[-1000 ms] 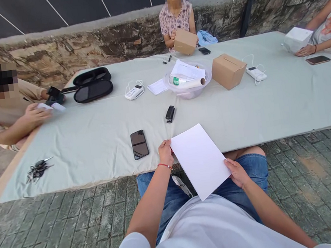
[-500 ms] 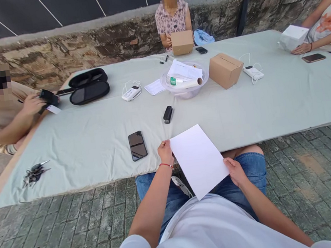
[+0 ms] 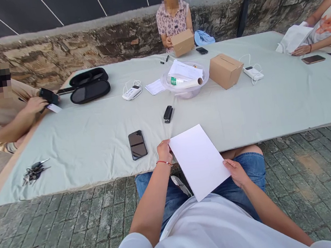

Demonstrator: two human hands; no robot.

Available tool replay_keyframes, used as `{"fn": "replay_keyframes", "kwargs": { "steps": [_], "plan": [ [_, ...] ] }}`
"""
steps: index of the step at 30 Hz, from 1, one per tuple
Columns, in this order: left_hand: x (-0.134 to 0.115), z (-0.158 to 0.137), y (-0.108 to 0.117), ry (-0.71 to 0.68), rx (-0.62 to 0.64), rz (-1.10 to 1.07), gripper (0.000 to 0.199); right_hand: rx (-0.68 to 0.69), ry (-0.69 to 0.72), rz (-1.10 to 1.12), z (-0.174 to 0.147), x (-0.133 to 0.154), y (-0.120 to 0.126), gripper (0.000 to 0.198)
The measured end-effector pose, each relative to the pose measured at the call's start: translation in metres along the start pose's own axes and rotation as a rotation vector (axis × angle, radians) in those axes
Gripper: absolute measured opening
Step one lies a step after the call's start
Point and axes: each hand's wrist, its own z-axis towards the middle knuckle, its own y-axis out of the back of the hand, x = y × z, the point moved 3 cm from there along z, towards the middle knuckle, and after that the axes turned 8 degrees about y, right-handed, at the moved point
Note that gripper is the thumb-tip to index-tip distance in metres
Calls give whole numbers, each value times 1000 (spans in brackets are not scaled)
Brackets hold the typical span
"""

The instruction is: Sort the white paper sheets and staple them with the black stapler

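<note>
A blank white sheet of paper (image 3: 201, 163) is held slantwise above my lap, its far corner over the table's front edge. My left hand (image 3: 164, 151) is closed on its left edge, with a red string bracelet round the wrist. On the right edge, my right hand (image 3: 236, 171) pinches the paper, thumb on top. Beyond my left hand lie a black smartphone (image 3: 138, 145) and a black stapler (image 3: 168, 114). Whether the paper is one sheet or a stack, I cannot tell.
A clear plastic basin (image 3: 186, 94) holds papers and a roll. Near it are a cardboard box (image 3: 225, 70) and white power banks with cables (image 3: 132, 92). Keys (image 3: 35, 172) and an open black case (image 3: 89, 92) lie left. Three other people sit round the table, handling things.
My hands and the paper have hardly moved. Across the table, a person's cardboard box has tilted. At the right, a co-worker's white item has changed shape and spread out.
</note>
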Motion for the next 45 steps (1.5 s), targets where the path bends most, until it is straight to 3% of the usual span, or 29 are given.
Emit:
{"fn": "replay_keyframes", "kwargs": {
  "steps": [6,11,16,24,31,34,38,45],
  "plan": [
    [-7,9,5,119,-19,-70,11,29,6,29,4,2,-12,44],
    [-9,6,9,119,31,-85,9,-12,186,-236,7,18,-9,41],
    [-6,1,6,63,30,-37,16,-52,278,-447,4,30,6,38],
    [-7,7,5,77,-17,-142,15,-51,277,-381,3,29,-8,41],
    [-7,-4,9,-72,142,-115,24,-69,316,-466,4,29,-1,43],
    [-5,-12,10,-116,205,-64,20,-63,318,-504,4,26,6,43],
    [-7,-19,7,-170,305,103,40,-64,295,-495,5,18,9,45],
    [-9,-18,7,-209,300,249,47,-57,271,-404,7,11,5,42]
  ]
}}
